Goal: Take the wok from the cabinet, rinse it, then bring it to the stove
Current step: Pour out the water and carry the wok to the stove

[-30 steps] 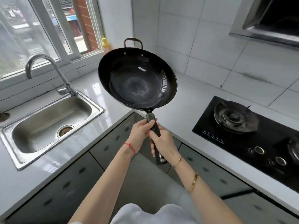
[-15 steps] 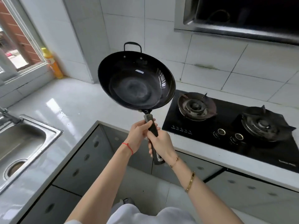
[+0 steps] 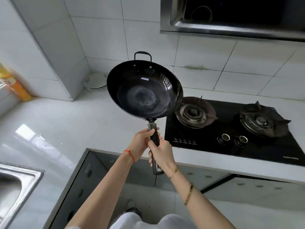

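A black wok with a long dark handle and a small loop handle at its far rim hangs in the air above the white counter, tilted toward me. My left hand grips the handle near the bowl. My right hand grips the same handle just below it. The wok's right rim overlaps the left burner of the black gas stove, which lies to the right. A second burner sits further right.
The steel sink shows at the lower left edge. Stacked white plates stand in the back corner, and an orange bottle stands on the sill at left. A range hood hangs above the stove. Grey cabinet doors run under the counter.
My view has swung right from the sink to the stove. The wok, held in both hands throughout, has moved right and now reaches over the left burner's edge.
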`<state>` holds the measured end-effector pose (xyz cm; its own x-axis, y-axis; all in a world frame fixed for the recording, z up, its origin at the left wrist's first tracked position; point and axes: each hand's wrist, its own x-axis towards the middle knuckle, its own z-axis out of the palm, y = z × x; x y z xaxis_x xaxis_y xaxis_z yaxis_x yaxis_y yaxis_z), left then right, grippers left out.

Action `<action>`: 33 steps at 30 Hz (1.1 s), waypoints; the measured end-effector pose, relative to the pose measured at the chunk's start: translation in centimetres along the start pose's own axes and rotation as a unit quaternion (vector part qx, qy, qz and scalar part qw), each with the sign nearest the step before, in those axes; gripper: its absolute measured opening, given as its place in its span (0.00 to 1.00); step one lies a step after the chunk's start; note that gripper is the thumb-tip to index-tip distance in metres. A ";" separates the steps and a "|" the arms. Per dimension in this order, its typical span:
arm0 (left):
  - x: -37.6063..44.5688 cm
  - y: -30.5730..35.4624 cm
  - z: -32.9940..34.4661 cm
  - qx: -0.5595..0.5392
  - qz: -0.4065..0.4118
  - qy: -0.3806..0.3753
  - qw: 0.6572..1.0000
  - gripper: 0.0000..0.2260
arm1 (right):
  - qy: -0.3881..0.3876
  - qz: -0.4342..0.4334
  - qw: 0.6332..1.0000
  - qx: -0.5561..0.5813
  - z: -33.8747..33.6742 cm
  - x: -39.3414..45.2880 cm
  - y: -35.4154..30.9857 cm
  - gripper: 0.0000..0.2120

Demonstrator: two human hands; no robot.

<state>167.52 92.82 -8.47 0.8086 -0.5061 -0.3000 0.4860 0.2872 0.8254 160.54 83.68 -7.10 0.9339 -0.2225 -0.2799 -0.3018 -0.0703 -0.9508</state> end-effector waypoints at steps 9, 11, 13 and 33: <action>4.8 3.3 -7.1 0.019 -0.080 -0.057 0.995 0.15 | 0.068 0.027 0.997 -0.012 6.4 5.3 -0.5 0.14; 5.5 3.6 -8.2 0.022 -0.097 -0.068 0.993 0.15 | 0.081 0.031 0.996 -0.021 7.6 6.3 -0.3 0.14; 6.1 3.9 -9.2 0.024 -0.112 -0.073 0.991 0.15 | 0.093 0.040 0.994 -0.031 8.6 7.1 0.0 0.15; 10.1 2.5 -12.8 -0.014 -0.191 -0.094 0.977 0.17 | 0.150 0.099 0.983 -0.031 11.4 11.4 2.7 0.13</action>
<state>181.16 98.83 -15.56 0.4933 -0.7201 -0.4879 0.7511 0.0698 0.6565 172.52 92.05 -14.40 0.7603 -0.5139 -0.3974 -0.4910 -0.0540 -0.8695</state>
